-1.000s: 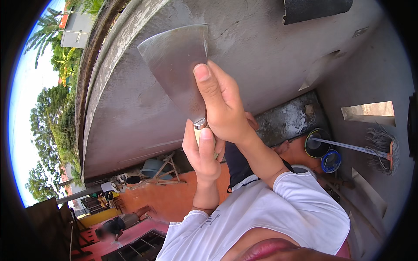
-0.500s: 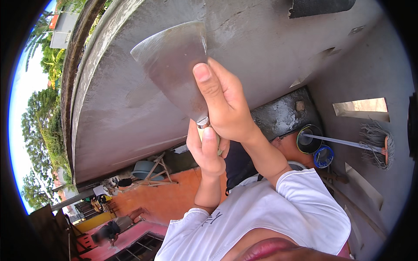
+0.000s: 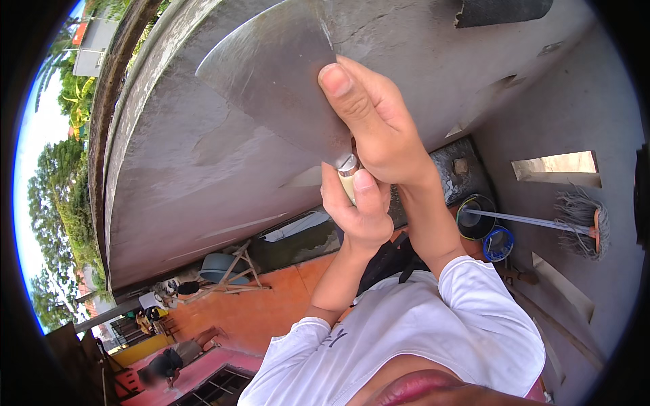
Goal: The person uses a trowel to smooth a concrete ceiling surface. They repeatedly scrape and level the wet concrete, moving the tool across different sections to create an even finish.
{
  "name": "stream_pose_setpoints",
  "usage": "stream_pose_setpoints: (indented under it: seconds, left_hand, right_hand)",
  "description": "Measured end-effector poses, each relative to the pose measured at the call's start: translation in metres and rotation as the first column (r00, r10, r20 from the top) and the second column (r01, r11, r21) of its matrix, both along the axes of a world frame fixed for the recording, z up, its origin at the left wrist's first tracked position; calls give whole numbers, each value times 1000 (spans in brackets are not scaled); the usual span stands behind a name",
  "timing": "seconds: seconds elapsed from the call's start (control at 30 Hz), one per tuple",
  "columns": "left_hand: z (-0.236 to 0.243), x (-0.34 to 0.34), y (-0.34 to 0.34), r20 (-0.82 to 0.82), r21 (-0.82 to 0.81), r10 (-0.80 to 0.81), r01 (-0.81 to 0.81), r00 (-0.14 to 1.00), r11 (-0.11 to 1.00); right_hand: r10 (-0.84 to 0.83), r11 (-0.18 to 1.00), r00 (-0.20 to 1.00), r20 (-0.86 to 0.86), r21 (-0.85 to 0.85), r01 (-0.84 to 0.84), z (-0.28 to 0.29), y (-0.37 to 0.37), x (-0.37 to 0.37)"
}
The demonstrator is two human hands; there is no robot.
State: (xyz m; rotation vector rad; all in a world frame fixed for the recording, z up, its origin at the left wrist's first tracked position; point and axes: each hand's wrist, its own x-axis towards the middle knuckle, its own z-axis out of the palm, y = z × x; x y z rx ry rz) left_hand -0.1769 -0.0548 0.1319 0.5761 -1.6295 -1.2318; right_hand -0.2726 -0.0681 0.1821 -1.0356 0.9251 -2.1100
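Note:
A putty knife with a wide metal blade (image 3: 277, 81) and a pale handle is in both my hands, raised in front of the smooth grey wall (image 3: 176, 223). My left hand (image 3: 362, 213) is closed around the handle just below its metal collar. My right hand (image 3: 386, 128) grips higher up, with its thumb along the blade's right edge. The blade points up and to the left. Whether its wide edge touches the wall, I cannot tell.
To the right, a mop (image 3: 582, 223) leans over a black bucket (image 3: 476, 215), with a blue-rimmed bucket (image 3: 499, 243) beside it. A wooden sawhorse (image 3: 233, 277) and a grey-blue basin (image 3: 217, 266) stand low left. Another person (image 3: 177, 356) is at the lower left.
Both hands and the putty knife have moved up and to the right across the wall. The grip looks the same.

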Motion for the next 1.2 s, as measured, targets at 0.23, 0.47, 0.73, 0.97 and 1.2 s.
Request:
stream_pose_setpoints:
  seconds: [0.23, 0.47, 0.73, 0.97, 1.2]
  left_hand:
    - [-14, 19, 6, 102, 80, -24, 16, 995, 997]
    - [0, 15, 5, 80, 41, -3, 0, 997, 999]
    - [8, 19, 5, 128, -4, 36, -35, 991, 999]
    - [20, 18, 3, 139, -27, 49, -46, 989, 999]
    - [18, 24, 6, 162, -8, 52, -52, 985, 999]
  right_hand:
    - [-49, 999, 998, 39, 26, 48, -14, 5, 7]
    - [-25, 1000, 998, 57, 6, 25, -13, 3, 12]
    - [10, 1000, 997, 74, -7, -9, -10, 2, 14]
    - [65, 998, 990, 122, -12, -64, 0, 1, 13]
    - [60, 997, 988, 140, -62, -52, -6, -1, 16]
